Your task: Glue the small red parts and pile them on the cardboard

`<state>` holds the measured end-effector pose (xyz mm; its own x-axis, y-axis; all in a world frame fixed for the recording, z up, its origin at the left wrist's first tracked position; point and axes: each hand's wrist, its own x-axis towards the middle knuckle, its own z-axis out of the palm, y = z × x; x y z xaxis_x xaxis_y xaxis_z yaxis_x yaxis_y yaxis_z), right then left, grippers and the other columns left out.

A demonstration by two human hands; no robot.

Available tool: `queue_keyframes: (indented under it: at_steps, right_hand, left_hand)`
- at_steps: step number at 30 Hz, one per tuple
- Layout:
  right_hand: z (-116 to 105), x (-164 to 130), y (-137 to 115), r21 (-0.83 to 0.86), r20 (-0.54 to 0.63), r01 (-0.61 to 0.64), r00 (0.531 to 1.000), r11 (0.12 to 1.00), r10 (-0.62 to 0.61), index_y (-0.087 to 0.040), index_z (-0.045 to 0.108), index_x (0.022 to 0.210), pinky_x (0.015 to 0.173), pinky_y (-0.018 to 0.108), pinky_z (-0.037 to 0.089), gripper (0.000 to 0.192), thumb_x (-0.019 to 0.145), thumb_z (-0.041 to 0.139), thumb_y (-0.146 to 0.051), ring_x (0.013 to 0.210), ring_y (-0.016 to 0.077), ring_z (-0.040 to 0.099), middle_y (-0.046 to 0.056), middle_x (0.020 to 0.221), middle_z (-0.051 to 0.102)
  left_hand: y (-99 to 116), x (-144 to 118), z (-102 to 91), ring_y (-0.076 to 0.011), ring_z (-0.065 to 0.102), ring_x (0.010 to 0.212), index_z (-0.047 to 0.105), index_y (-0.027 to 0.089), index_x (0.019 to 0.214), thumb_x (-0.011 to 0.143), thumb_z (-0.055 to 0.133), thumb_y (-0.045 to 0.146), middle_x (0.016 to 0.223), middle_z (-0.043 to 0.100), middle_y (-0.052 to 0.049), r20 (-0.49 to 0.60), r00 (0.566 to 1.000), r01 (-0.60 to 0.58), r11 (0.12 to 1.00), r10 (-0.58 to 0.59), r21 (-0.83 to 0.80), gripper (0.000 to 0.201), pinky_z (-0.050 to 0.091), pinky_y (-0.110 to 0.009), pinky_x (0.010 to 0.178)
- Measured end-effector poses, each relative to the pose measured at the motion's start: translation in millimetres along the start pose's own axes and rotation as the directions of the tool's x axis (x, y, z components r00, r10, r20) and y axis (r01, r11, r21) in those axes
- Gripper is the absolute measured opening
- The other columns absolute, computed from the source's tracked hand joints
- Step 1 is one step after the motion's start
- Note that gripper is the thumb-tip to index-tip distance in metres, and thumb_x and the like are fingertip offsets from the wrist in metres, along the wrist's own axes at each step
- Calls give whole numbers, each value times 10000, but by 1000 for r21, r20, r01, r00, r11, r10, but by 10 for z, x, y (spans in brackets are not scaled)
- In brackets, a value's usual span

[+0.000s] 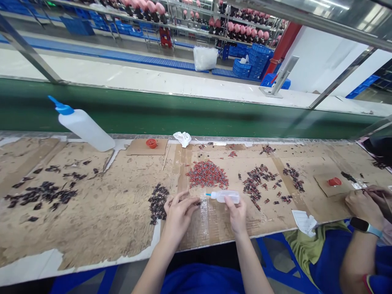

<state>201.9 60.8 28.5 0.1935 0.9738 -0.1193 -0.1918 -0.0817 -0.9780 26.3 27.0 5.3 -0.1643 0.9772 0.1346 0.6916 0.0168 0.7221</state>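
Observation:
My right hand (236, 212) is closed round a small clear squeeze bottle (227, 196), tilted on its side with its blue tip pointing left. Pinched between the fingertips of my left hand (180, 210) is a small dark part (197, 203), too small to make out fully. The bottle's tip is close to that part; whether they touch I cannot tell. Just behind both hands lies a heap of small red-and-dark pieces (207, 174). A pile of dark pieces (158, 202) sits beside my left hand. Right of the bottle, dark-and-red pieces (259, 179) are scattered.
A large white bottle with blue nozzle (87, 128) stands tilted at the back left. Red caps (151, 143) lie on cardboard. More dark pieces (43, 194) spread out at left. A co-worker's hands (366, 204) work at far right. A green belt (171, 112) runs behind the table.

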Motion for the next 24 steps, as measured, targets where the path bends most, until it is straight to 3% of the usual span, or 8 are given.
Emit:
queue_keyframes:
  at_steps: [8,24]
  right_hand:
    - [78,-47,38,-216,14,79,997,973,-78,-178,614,628,535,268,465,276,671,718,-430,548,157,558,18,580,642]
    - [95,-45,61,-288,58,76,996,955,-62,-160,643,648,547,276,465,255,677,706,-405,565,165,563,35,604,652]
  left_hand:
    - [19,16,-27,-289,626,1127,738,307,878,793,636,227,900,787,-25,32,994,111,992,-109,-56,155,283,-534,1021]
    - [129,58,-114,-318,609,1161,739,303,805,769,655,228,916,786,-22,90,980,186,980,-179,-75,119,260,-596,1029]
